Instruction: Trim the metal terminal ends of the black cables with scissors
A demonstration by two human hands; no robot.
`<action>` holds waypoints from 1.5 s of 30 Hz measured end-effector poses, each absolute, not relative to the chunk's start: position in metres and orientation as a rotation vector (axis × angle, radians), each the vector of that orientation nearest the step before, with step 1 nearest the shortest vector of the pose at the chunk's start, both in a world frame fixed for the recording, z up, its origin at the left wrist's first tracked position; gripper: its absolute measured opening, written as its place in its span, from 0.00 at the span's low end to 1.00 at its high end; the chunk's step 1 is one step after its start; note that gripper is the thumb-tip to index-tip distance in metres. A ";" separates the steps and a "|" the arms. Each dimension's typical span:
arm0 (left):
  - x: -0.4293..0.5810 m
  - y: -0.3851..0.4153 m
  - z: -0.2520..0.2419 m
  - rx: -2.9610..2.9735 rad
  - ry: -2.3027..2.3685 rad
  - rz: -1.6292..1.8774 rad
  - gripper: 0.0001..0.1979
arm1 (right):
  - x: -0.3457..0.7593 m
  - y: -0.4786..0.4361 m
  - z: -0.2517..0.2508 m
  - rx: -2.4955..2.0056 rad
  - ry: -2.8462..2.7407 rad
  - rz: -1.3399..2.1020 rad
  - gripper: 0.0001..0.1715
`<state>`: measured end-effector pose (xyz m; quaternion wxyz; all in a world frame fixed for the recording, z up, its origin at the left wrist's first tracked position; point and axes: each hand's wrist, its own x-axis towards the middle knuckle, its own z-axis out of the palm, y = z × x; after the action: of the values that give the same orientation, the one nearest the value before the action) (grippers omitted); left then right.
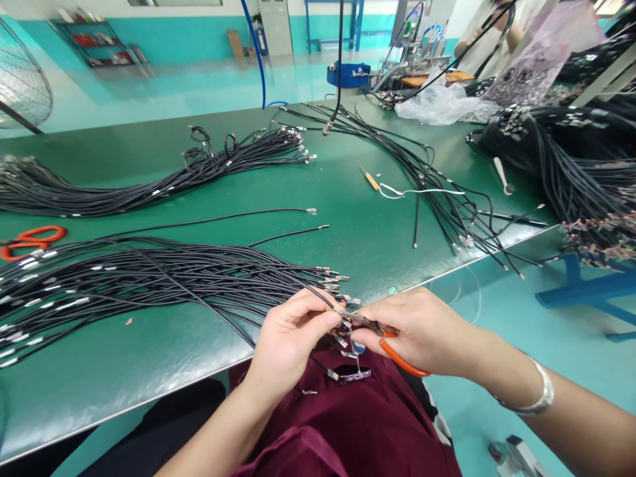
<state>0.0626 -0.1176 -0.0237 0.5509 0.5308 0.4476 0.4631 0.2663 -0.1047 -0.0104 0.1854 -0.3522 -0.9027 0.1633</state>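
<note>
My left hand (298,334) pinches a thin black cable (318,295) close to its end, thumb against fingers. In my right hand (422,328) is a pair of pliers (405,358) with orange handles, its jaws meeting the cable end right by my left fingertips. What exactly lies between the jaws is too small to make out. Just beyond both hands, a bundle of black cables (199,271) with metal end connectors lies on the green table (342,258). Below the hands, more cable ends hang in front of a dark red garment (358,424).
Orange-handled scissors (37,240) lie at the left. A second cable bundle (163,182) runs behind. A yellow-handled tool (370,180) and loose cables (427,172) lie farther right. A large cable heap (571,152) hangs over the table's edge, near a blue stool (586,288). A person (489,40) is at the back.
</note>
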 end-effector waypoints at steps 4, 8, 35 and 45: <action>0.061 -0.117 -0.025 1.287 1.021 1.121 0.04 | 0.265 -0.104 -0.009 -0.965 -2.522 0.498 0.14; 0.061 -0.117 -0.025 1.278 1.024 1.122 0.04 | 0.265 -0.104 -0.012 -0.965 -2.509 0.460 0.15; 0.069 -0.119 -0.023 1.114 1.046 1.127 0.02 | 0.267 -0.102 -0.012 -0.971 -2.479 0.356 0.14; 0.067 -0.119 -0.027 1.117 1.050 1.124 0.03 | 0.267 -0.101 -0.014 -0.967 -2.485 0.389 0.15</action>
<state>0.0674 -0.1189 -0.0272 0.5812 0.4782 0.4493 0.4813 0.2669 -0.1011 -0.0143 0.2215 -0.3499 -0.8993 0.1407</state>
